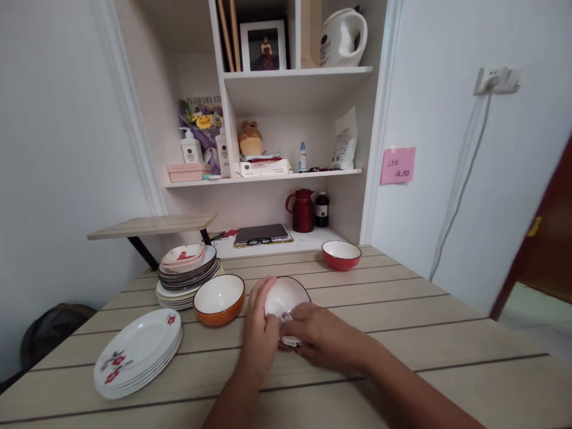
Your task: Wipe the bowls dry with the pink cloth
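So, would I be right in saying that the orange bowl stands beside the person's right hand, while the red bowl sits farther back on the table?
Not quite: the orange bowl stands beside the left hand, as the head view shows. The red bowl does sit farther back on the table.

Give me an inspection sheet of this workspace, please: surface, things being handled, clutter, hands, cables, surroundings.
Surface: wood-look table with dark lines across it.
Things being handled: bowl with a white inside; whitish material at its near side, too blurred to identify.
Clutter: orange bowl, red bowl, floral plates stacked, mixed dish stack.
Hands: left hand holds the bowl's left side; right hand is at the whitish material, grip unclear.
Cables: cord hangs from the wall socket.
Surroundings: loaded shelves, red jug, pink note.
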`<state>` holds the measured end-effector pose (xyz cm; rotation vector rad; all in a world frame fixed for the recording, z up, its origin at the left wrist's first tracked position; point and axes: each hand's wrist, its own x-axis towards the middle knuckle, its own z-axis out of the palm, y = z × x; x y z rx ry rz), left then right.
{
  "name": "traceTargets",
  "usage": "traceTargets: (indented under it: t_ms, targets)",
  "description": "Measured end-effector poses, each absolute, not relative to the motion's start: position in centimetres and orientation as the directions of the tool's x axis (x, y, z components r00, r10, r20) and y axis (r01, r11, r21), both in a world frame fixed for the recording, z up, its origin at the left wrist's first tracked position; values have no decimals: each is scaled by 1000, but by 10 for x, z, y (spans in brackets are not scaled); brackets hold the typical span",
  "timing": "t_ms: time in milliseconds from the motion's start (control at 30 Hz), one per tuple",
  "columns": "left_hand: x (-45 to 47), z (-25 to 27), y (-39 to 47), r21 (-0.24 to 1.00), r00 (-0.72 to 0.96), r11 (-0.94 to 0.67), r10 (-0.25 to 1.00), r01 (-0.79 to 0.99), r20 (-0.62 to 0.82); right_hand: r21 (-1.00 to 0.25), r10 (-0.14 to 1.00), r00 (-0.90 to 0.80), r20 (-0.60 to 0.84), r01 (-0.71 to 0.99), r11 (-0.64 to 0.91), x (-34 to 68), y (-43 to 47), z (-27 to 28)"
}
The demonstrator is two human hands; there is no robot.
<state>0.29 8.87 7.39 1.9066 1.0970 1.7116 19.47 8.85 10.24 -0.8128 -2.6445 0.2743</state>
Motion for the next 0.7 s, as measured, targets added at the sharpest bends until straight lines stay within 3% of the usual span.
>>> traceTargets:
  t_ms: [133, 200, 300, 467, 600, 700]
  targets:
    - [1, 75, 88, 757, -78, -588, 773, 286, 630, -534, 604, -723, 334, 383, 754, 188, 93, 95]
    - [3, 75, 88, 769, -85, -567, 786, 295, 612, -590, 620, -698, 358, 345, 729, 185, 94, 92]
    - [6, 77, 87, 824, -124, -518, 824, 231, 553, -626, 631, -682, 371, 319, 712, 182, 94, 90]
    - [3, 80, 88, 938, -190, -347, 921, -11, 339, -730, 683, -653, 326, 286, 621, 180, 90, 92]
    - [1, 85, 84, 939, -143, -342, 928, 48, 345, -754, 705, -652, 279, 305, 581, 181, 88, 92]
    - [1, 88, 82, 913, -101, -385, 911, 137, 399, -726, 639, -710, 295, 267, 633, 181, 89, 93]
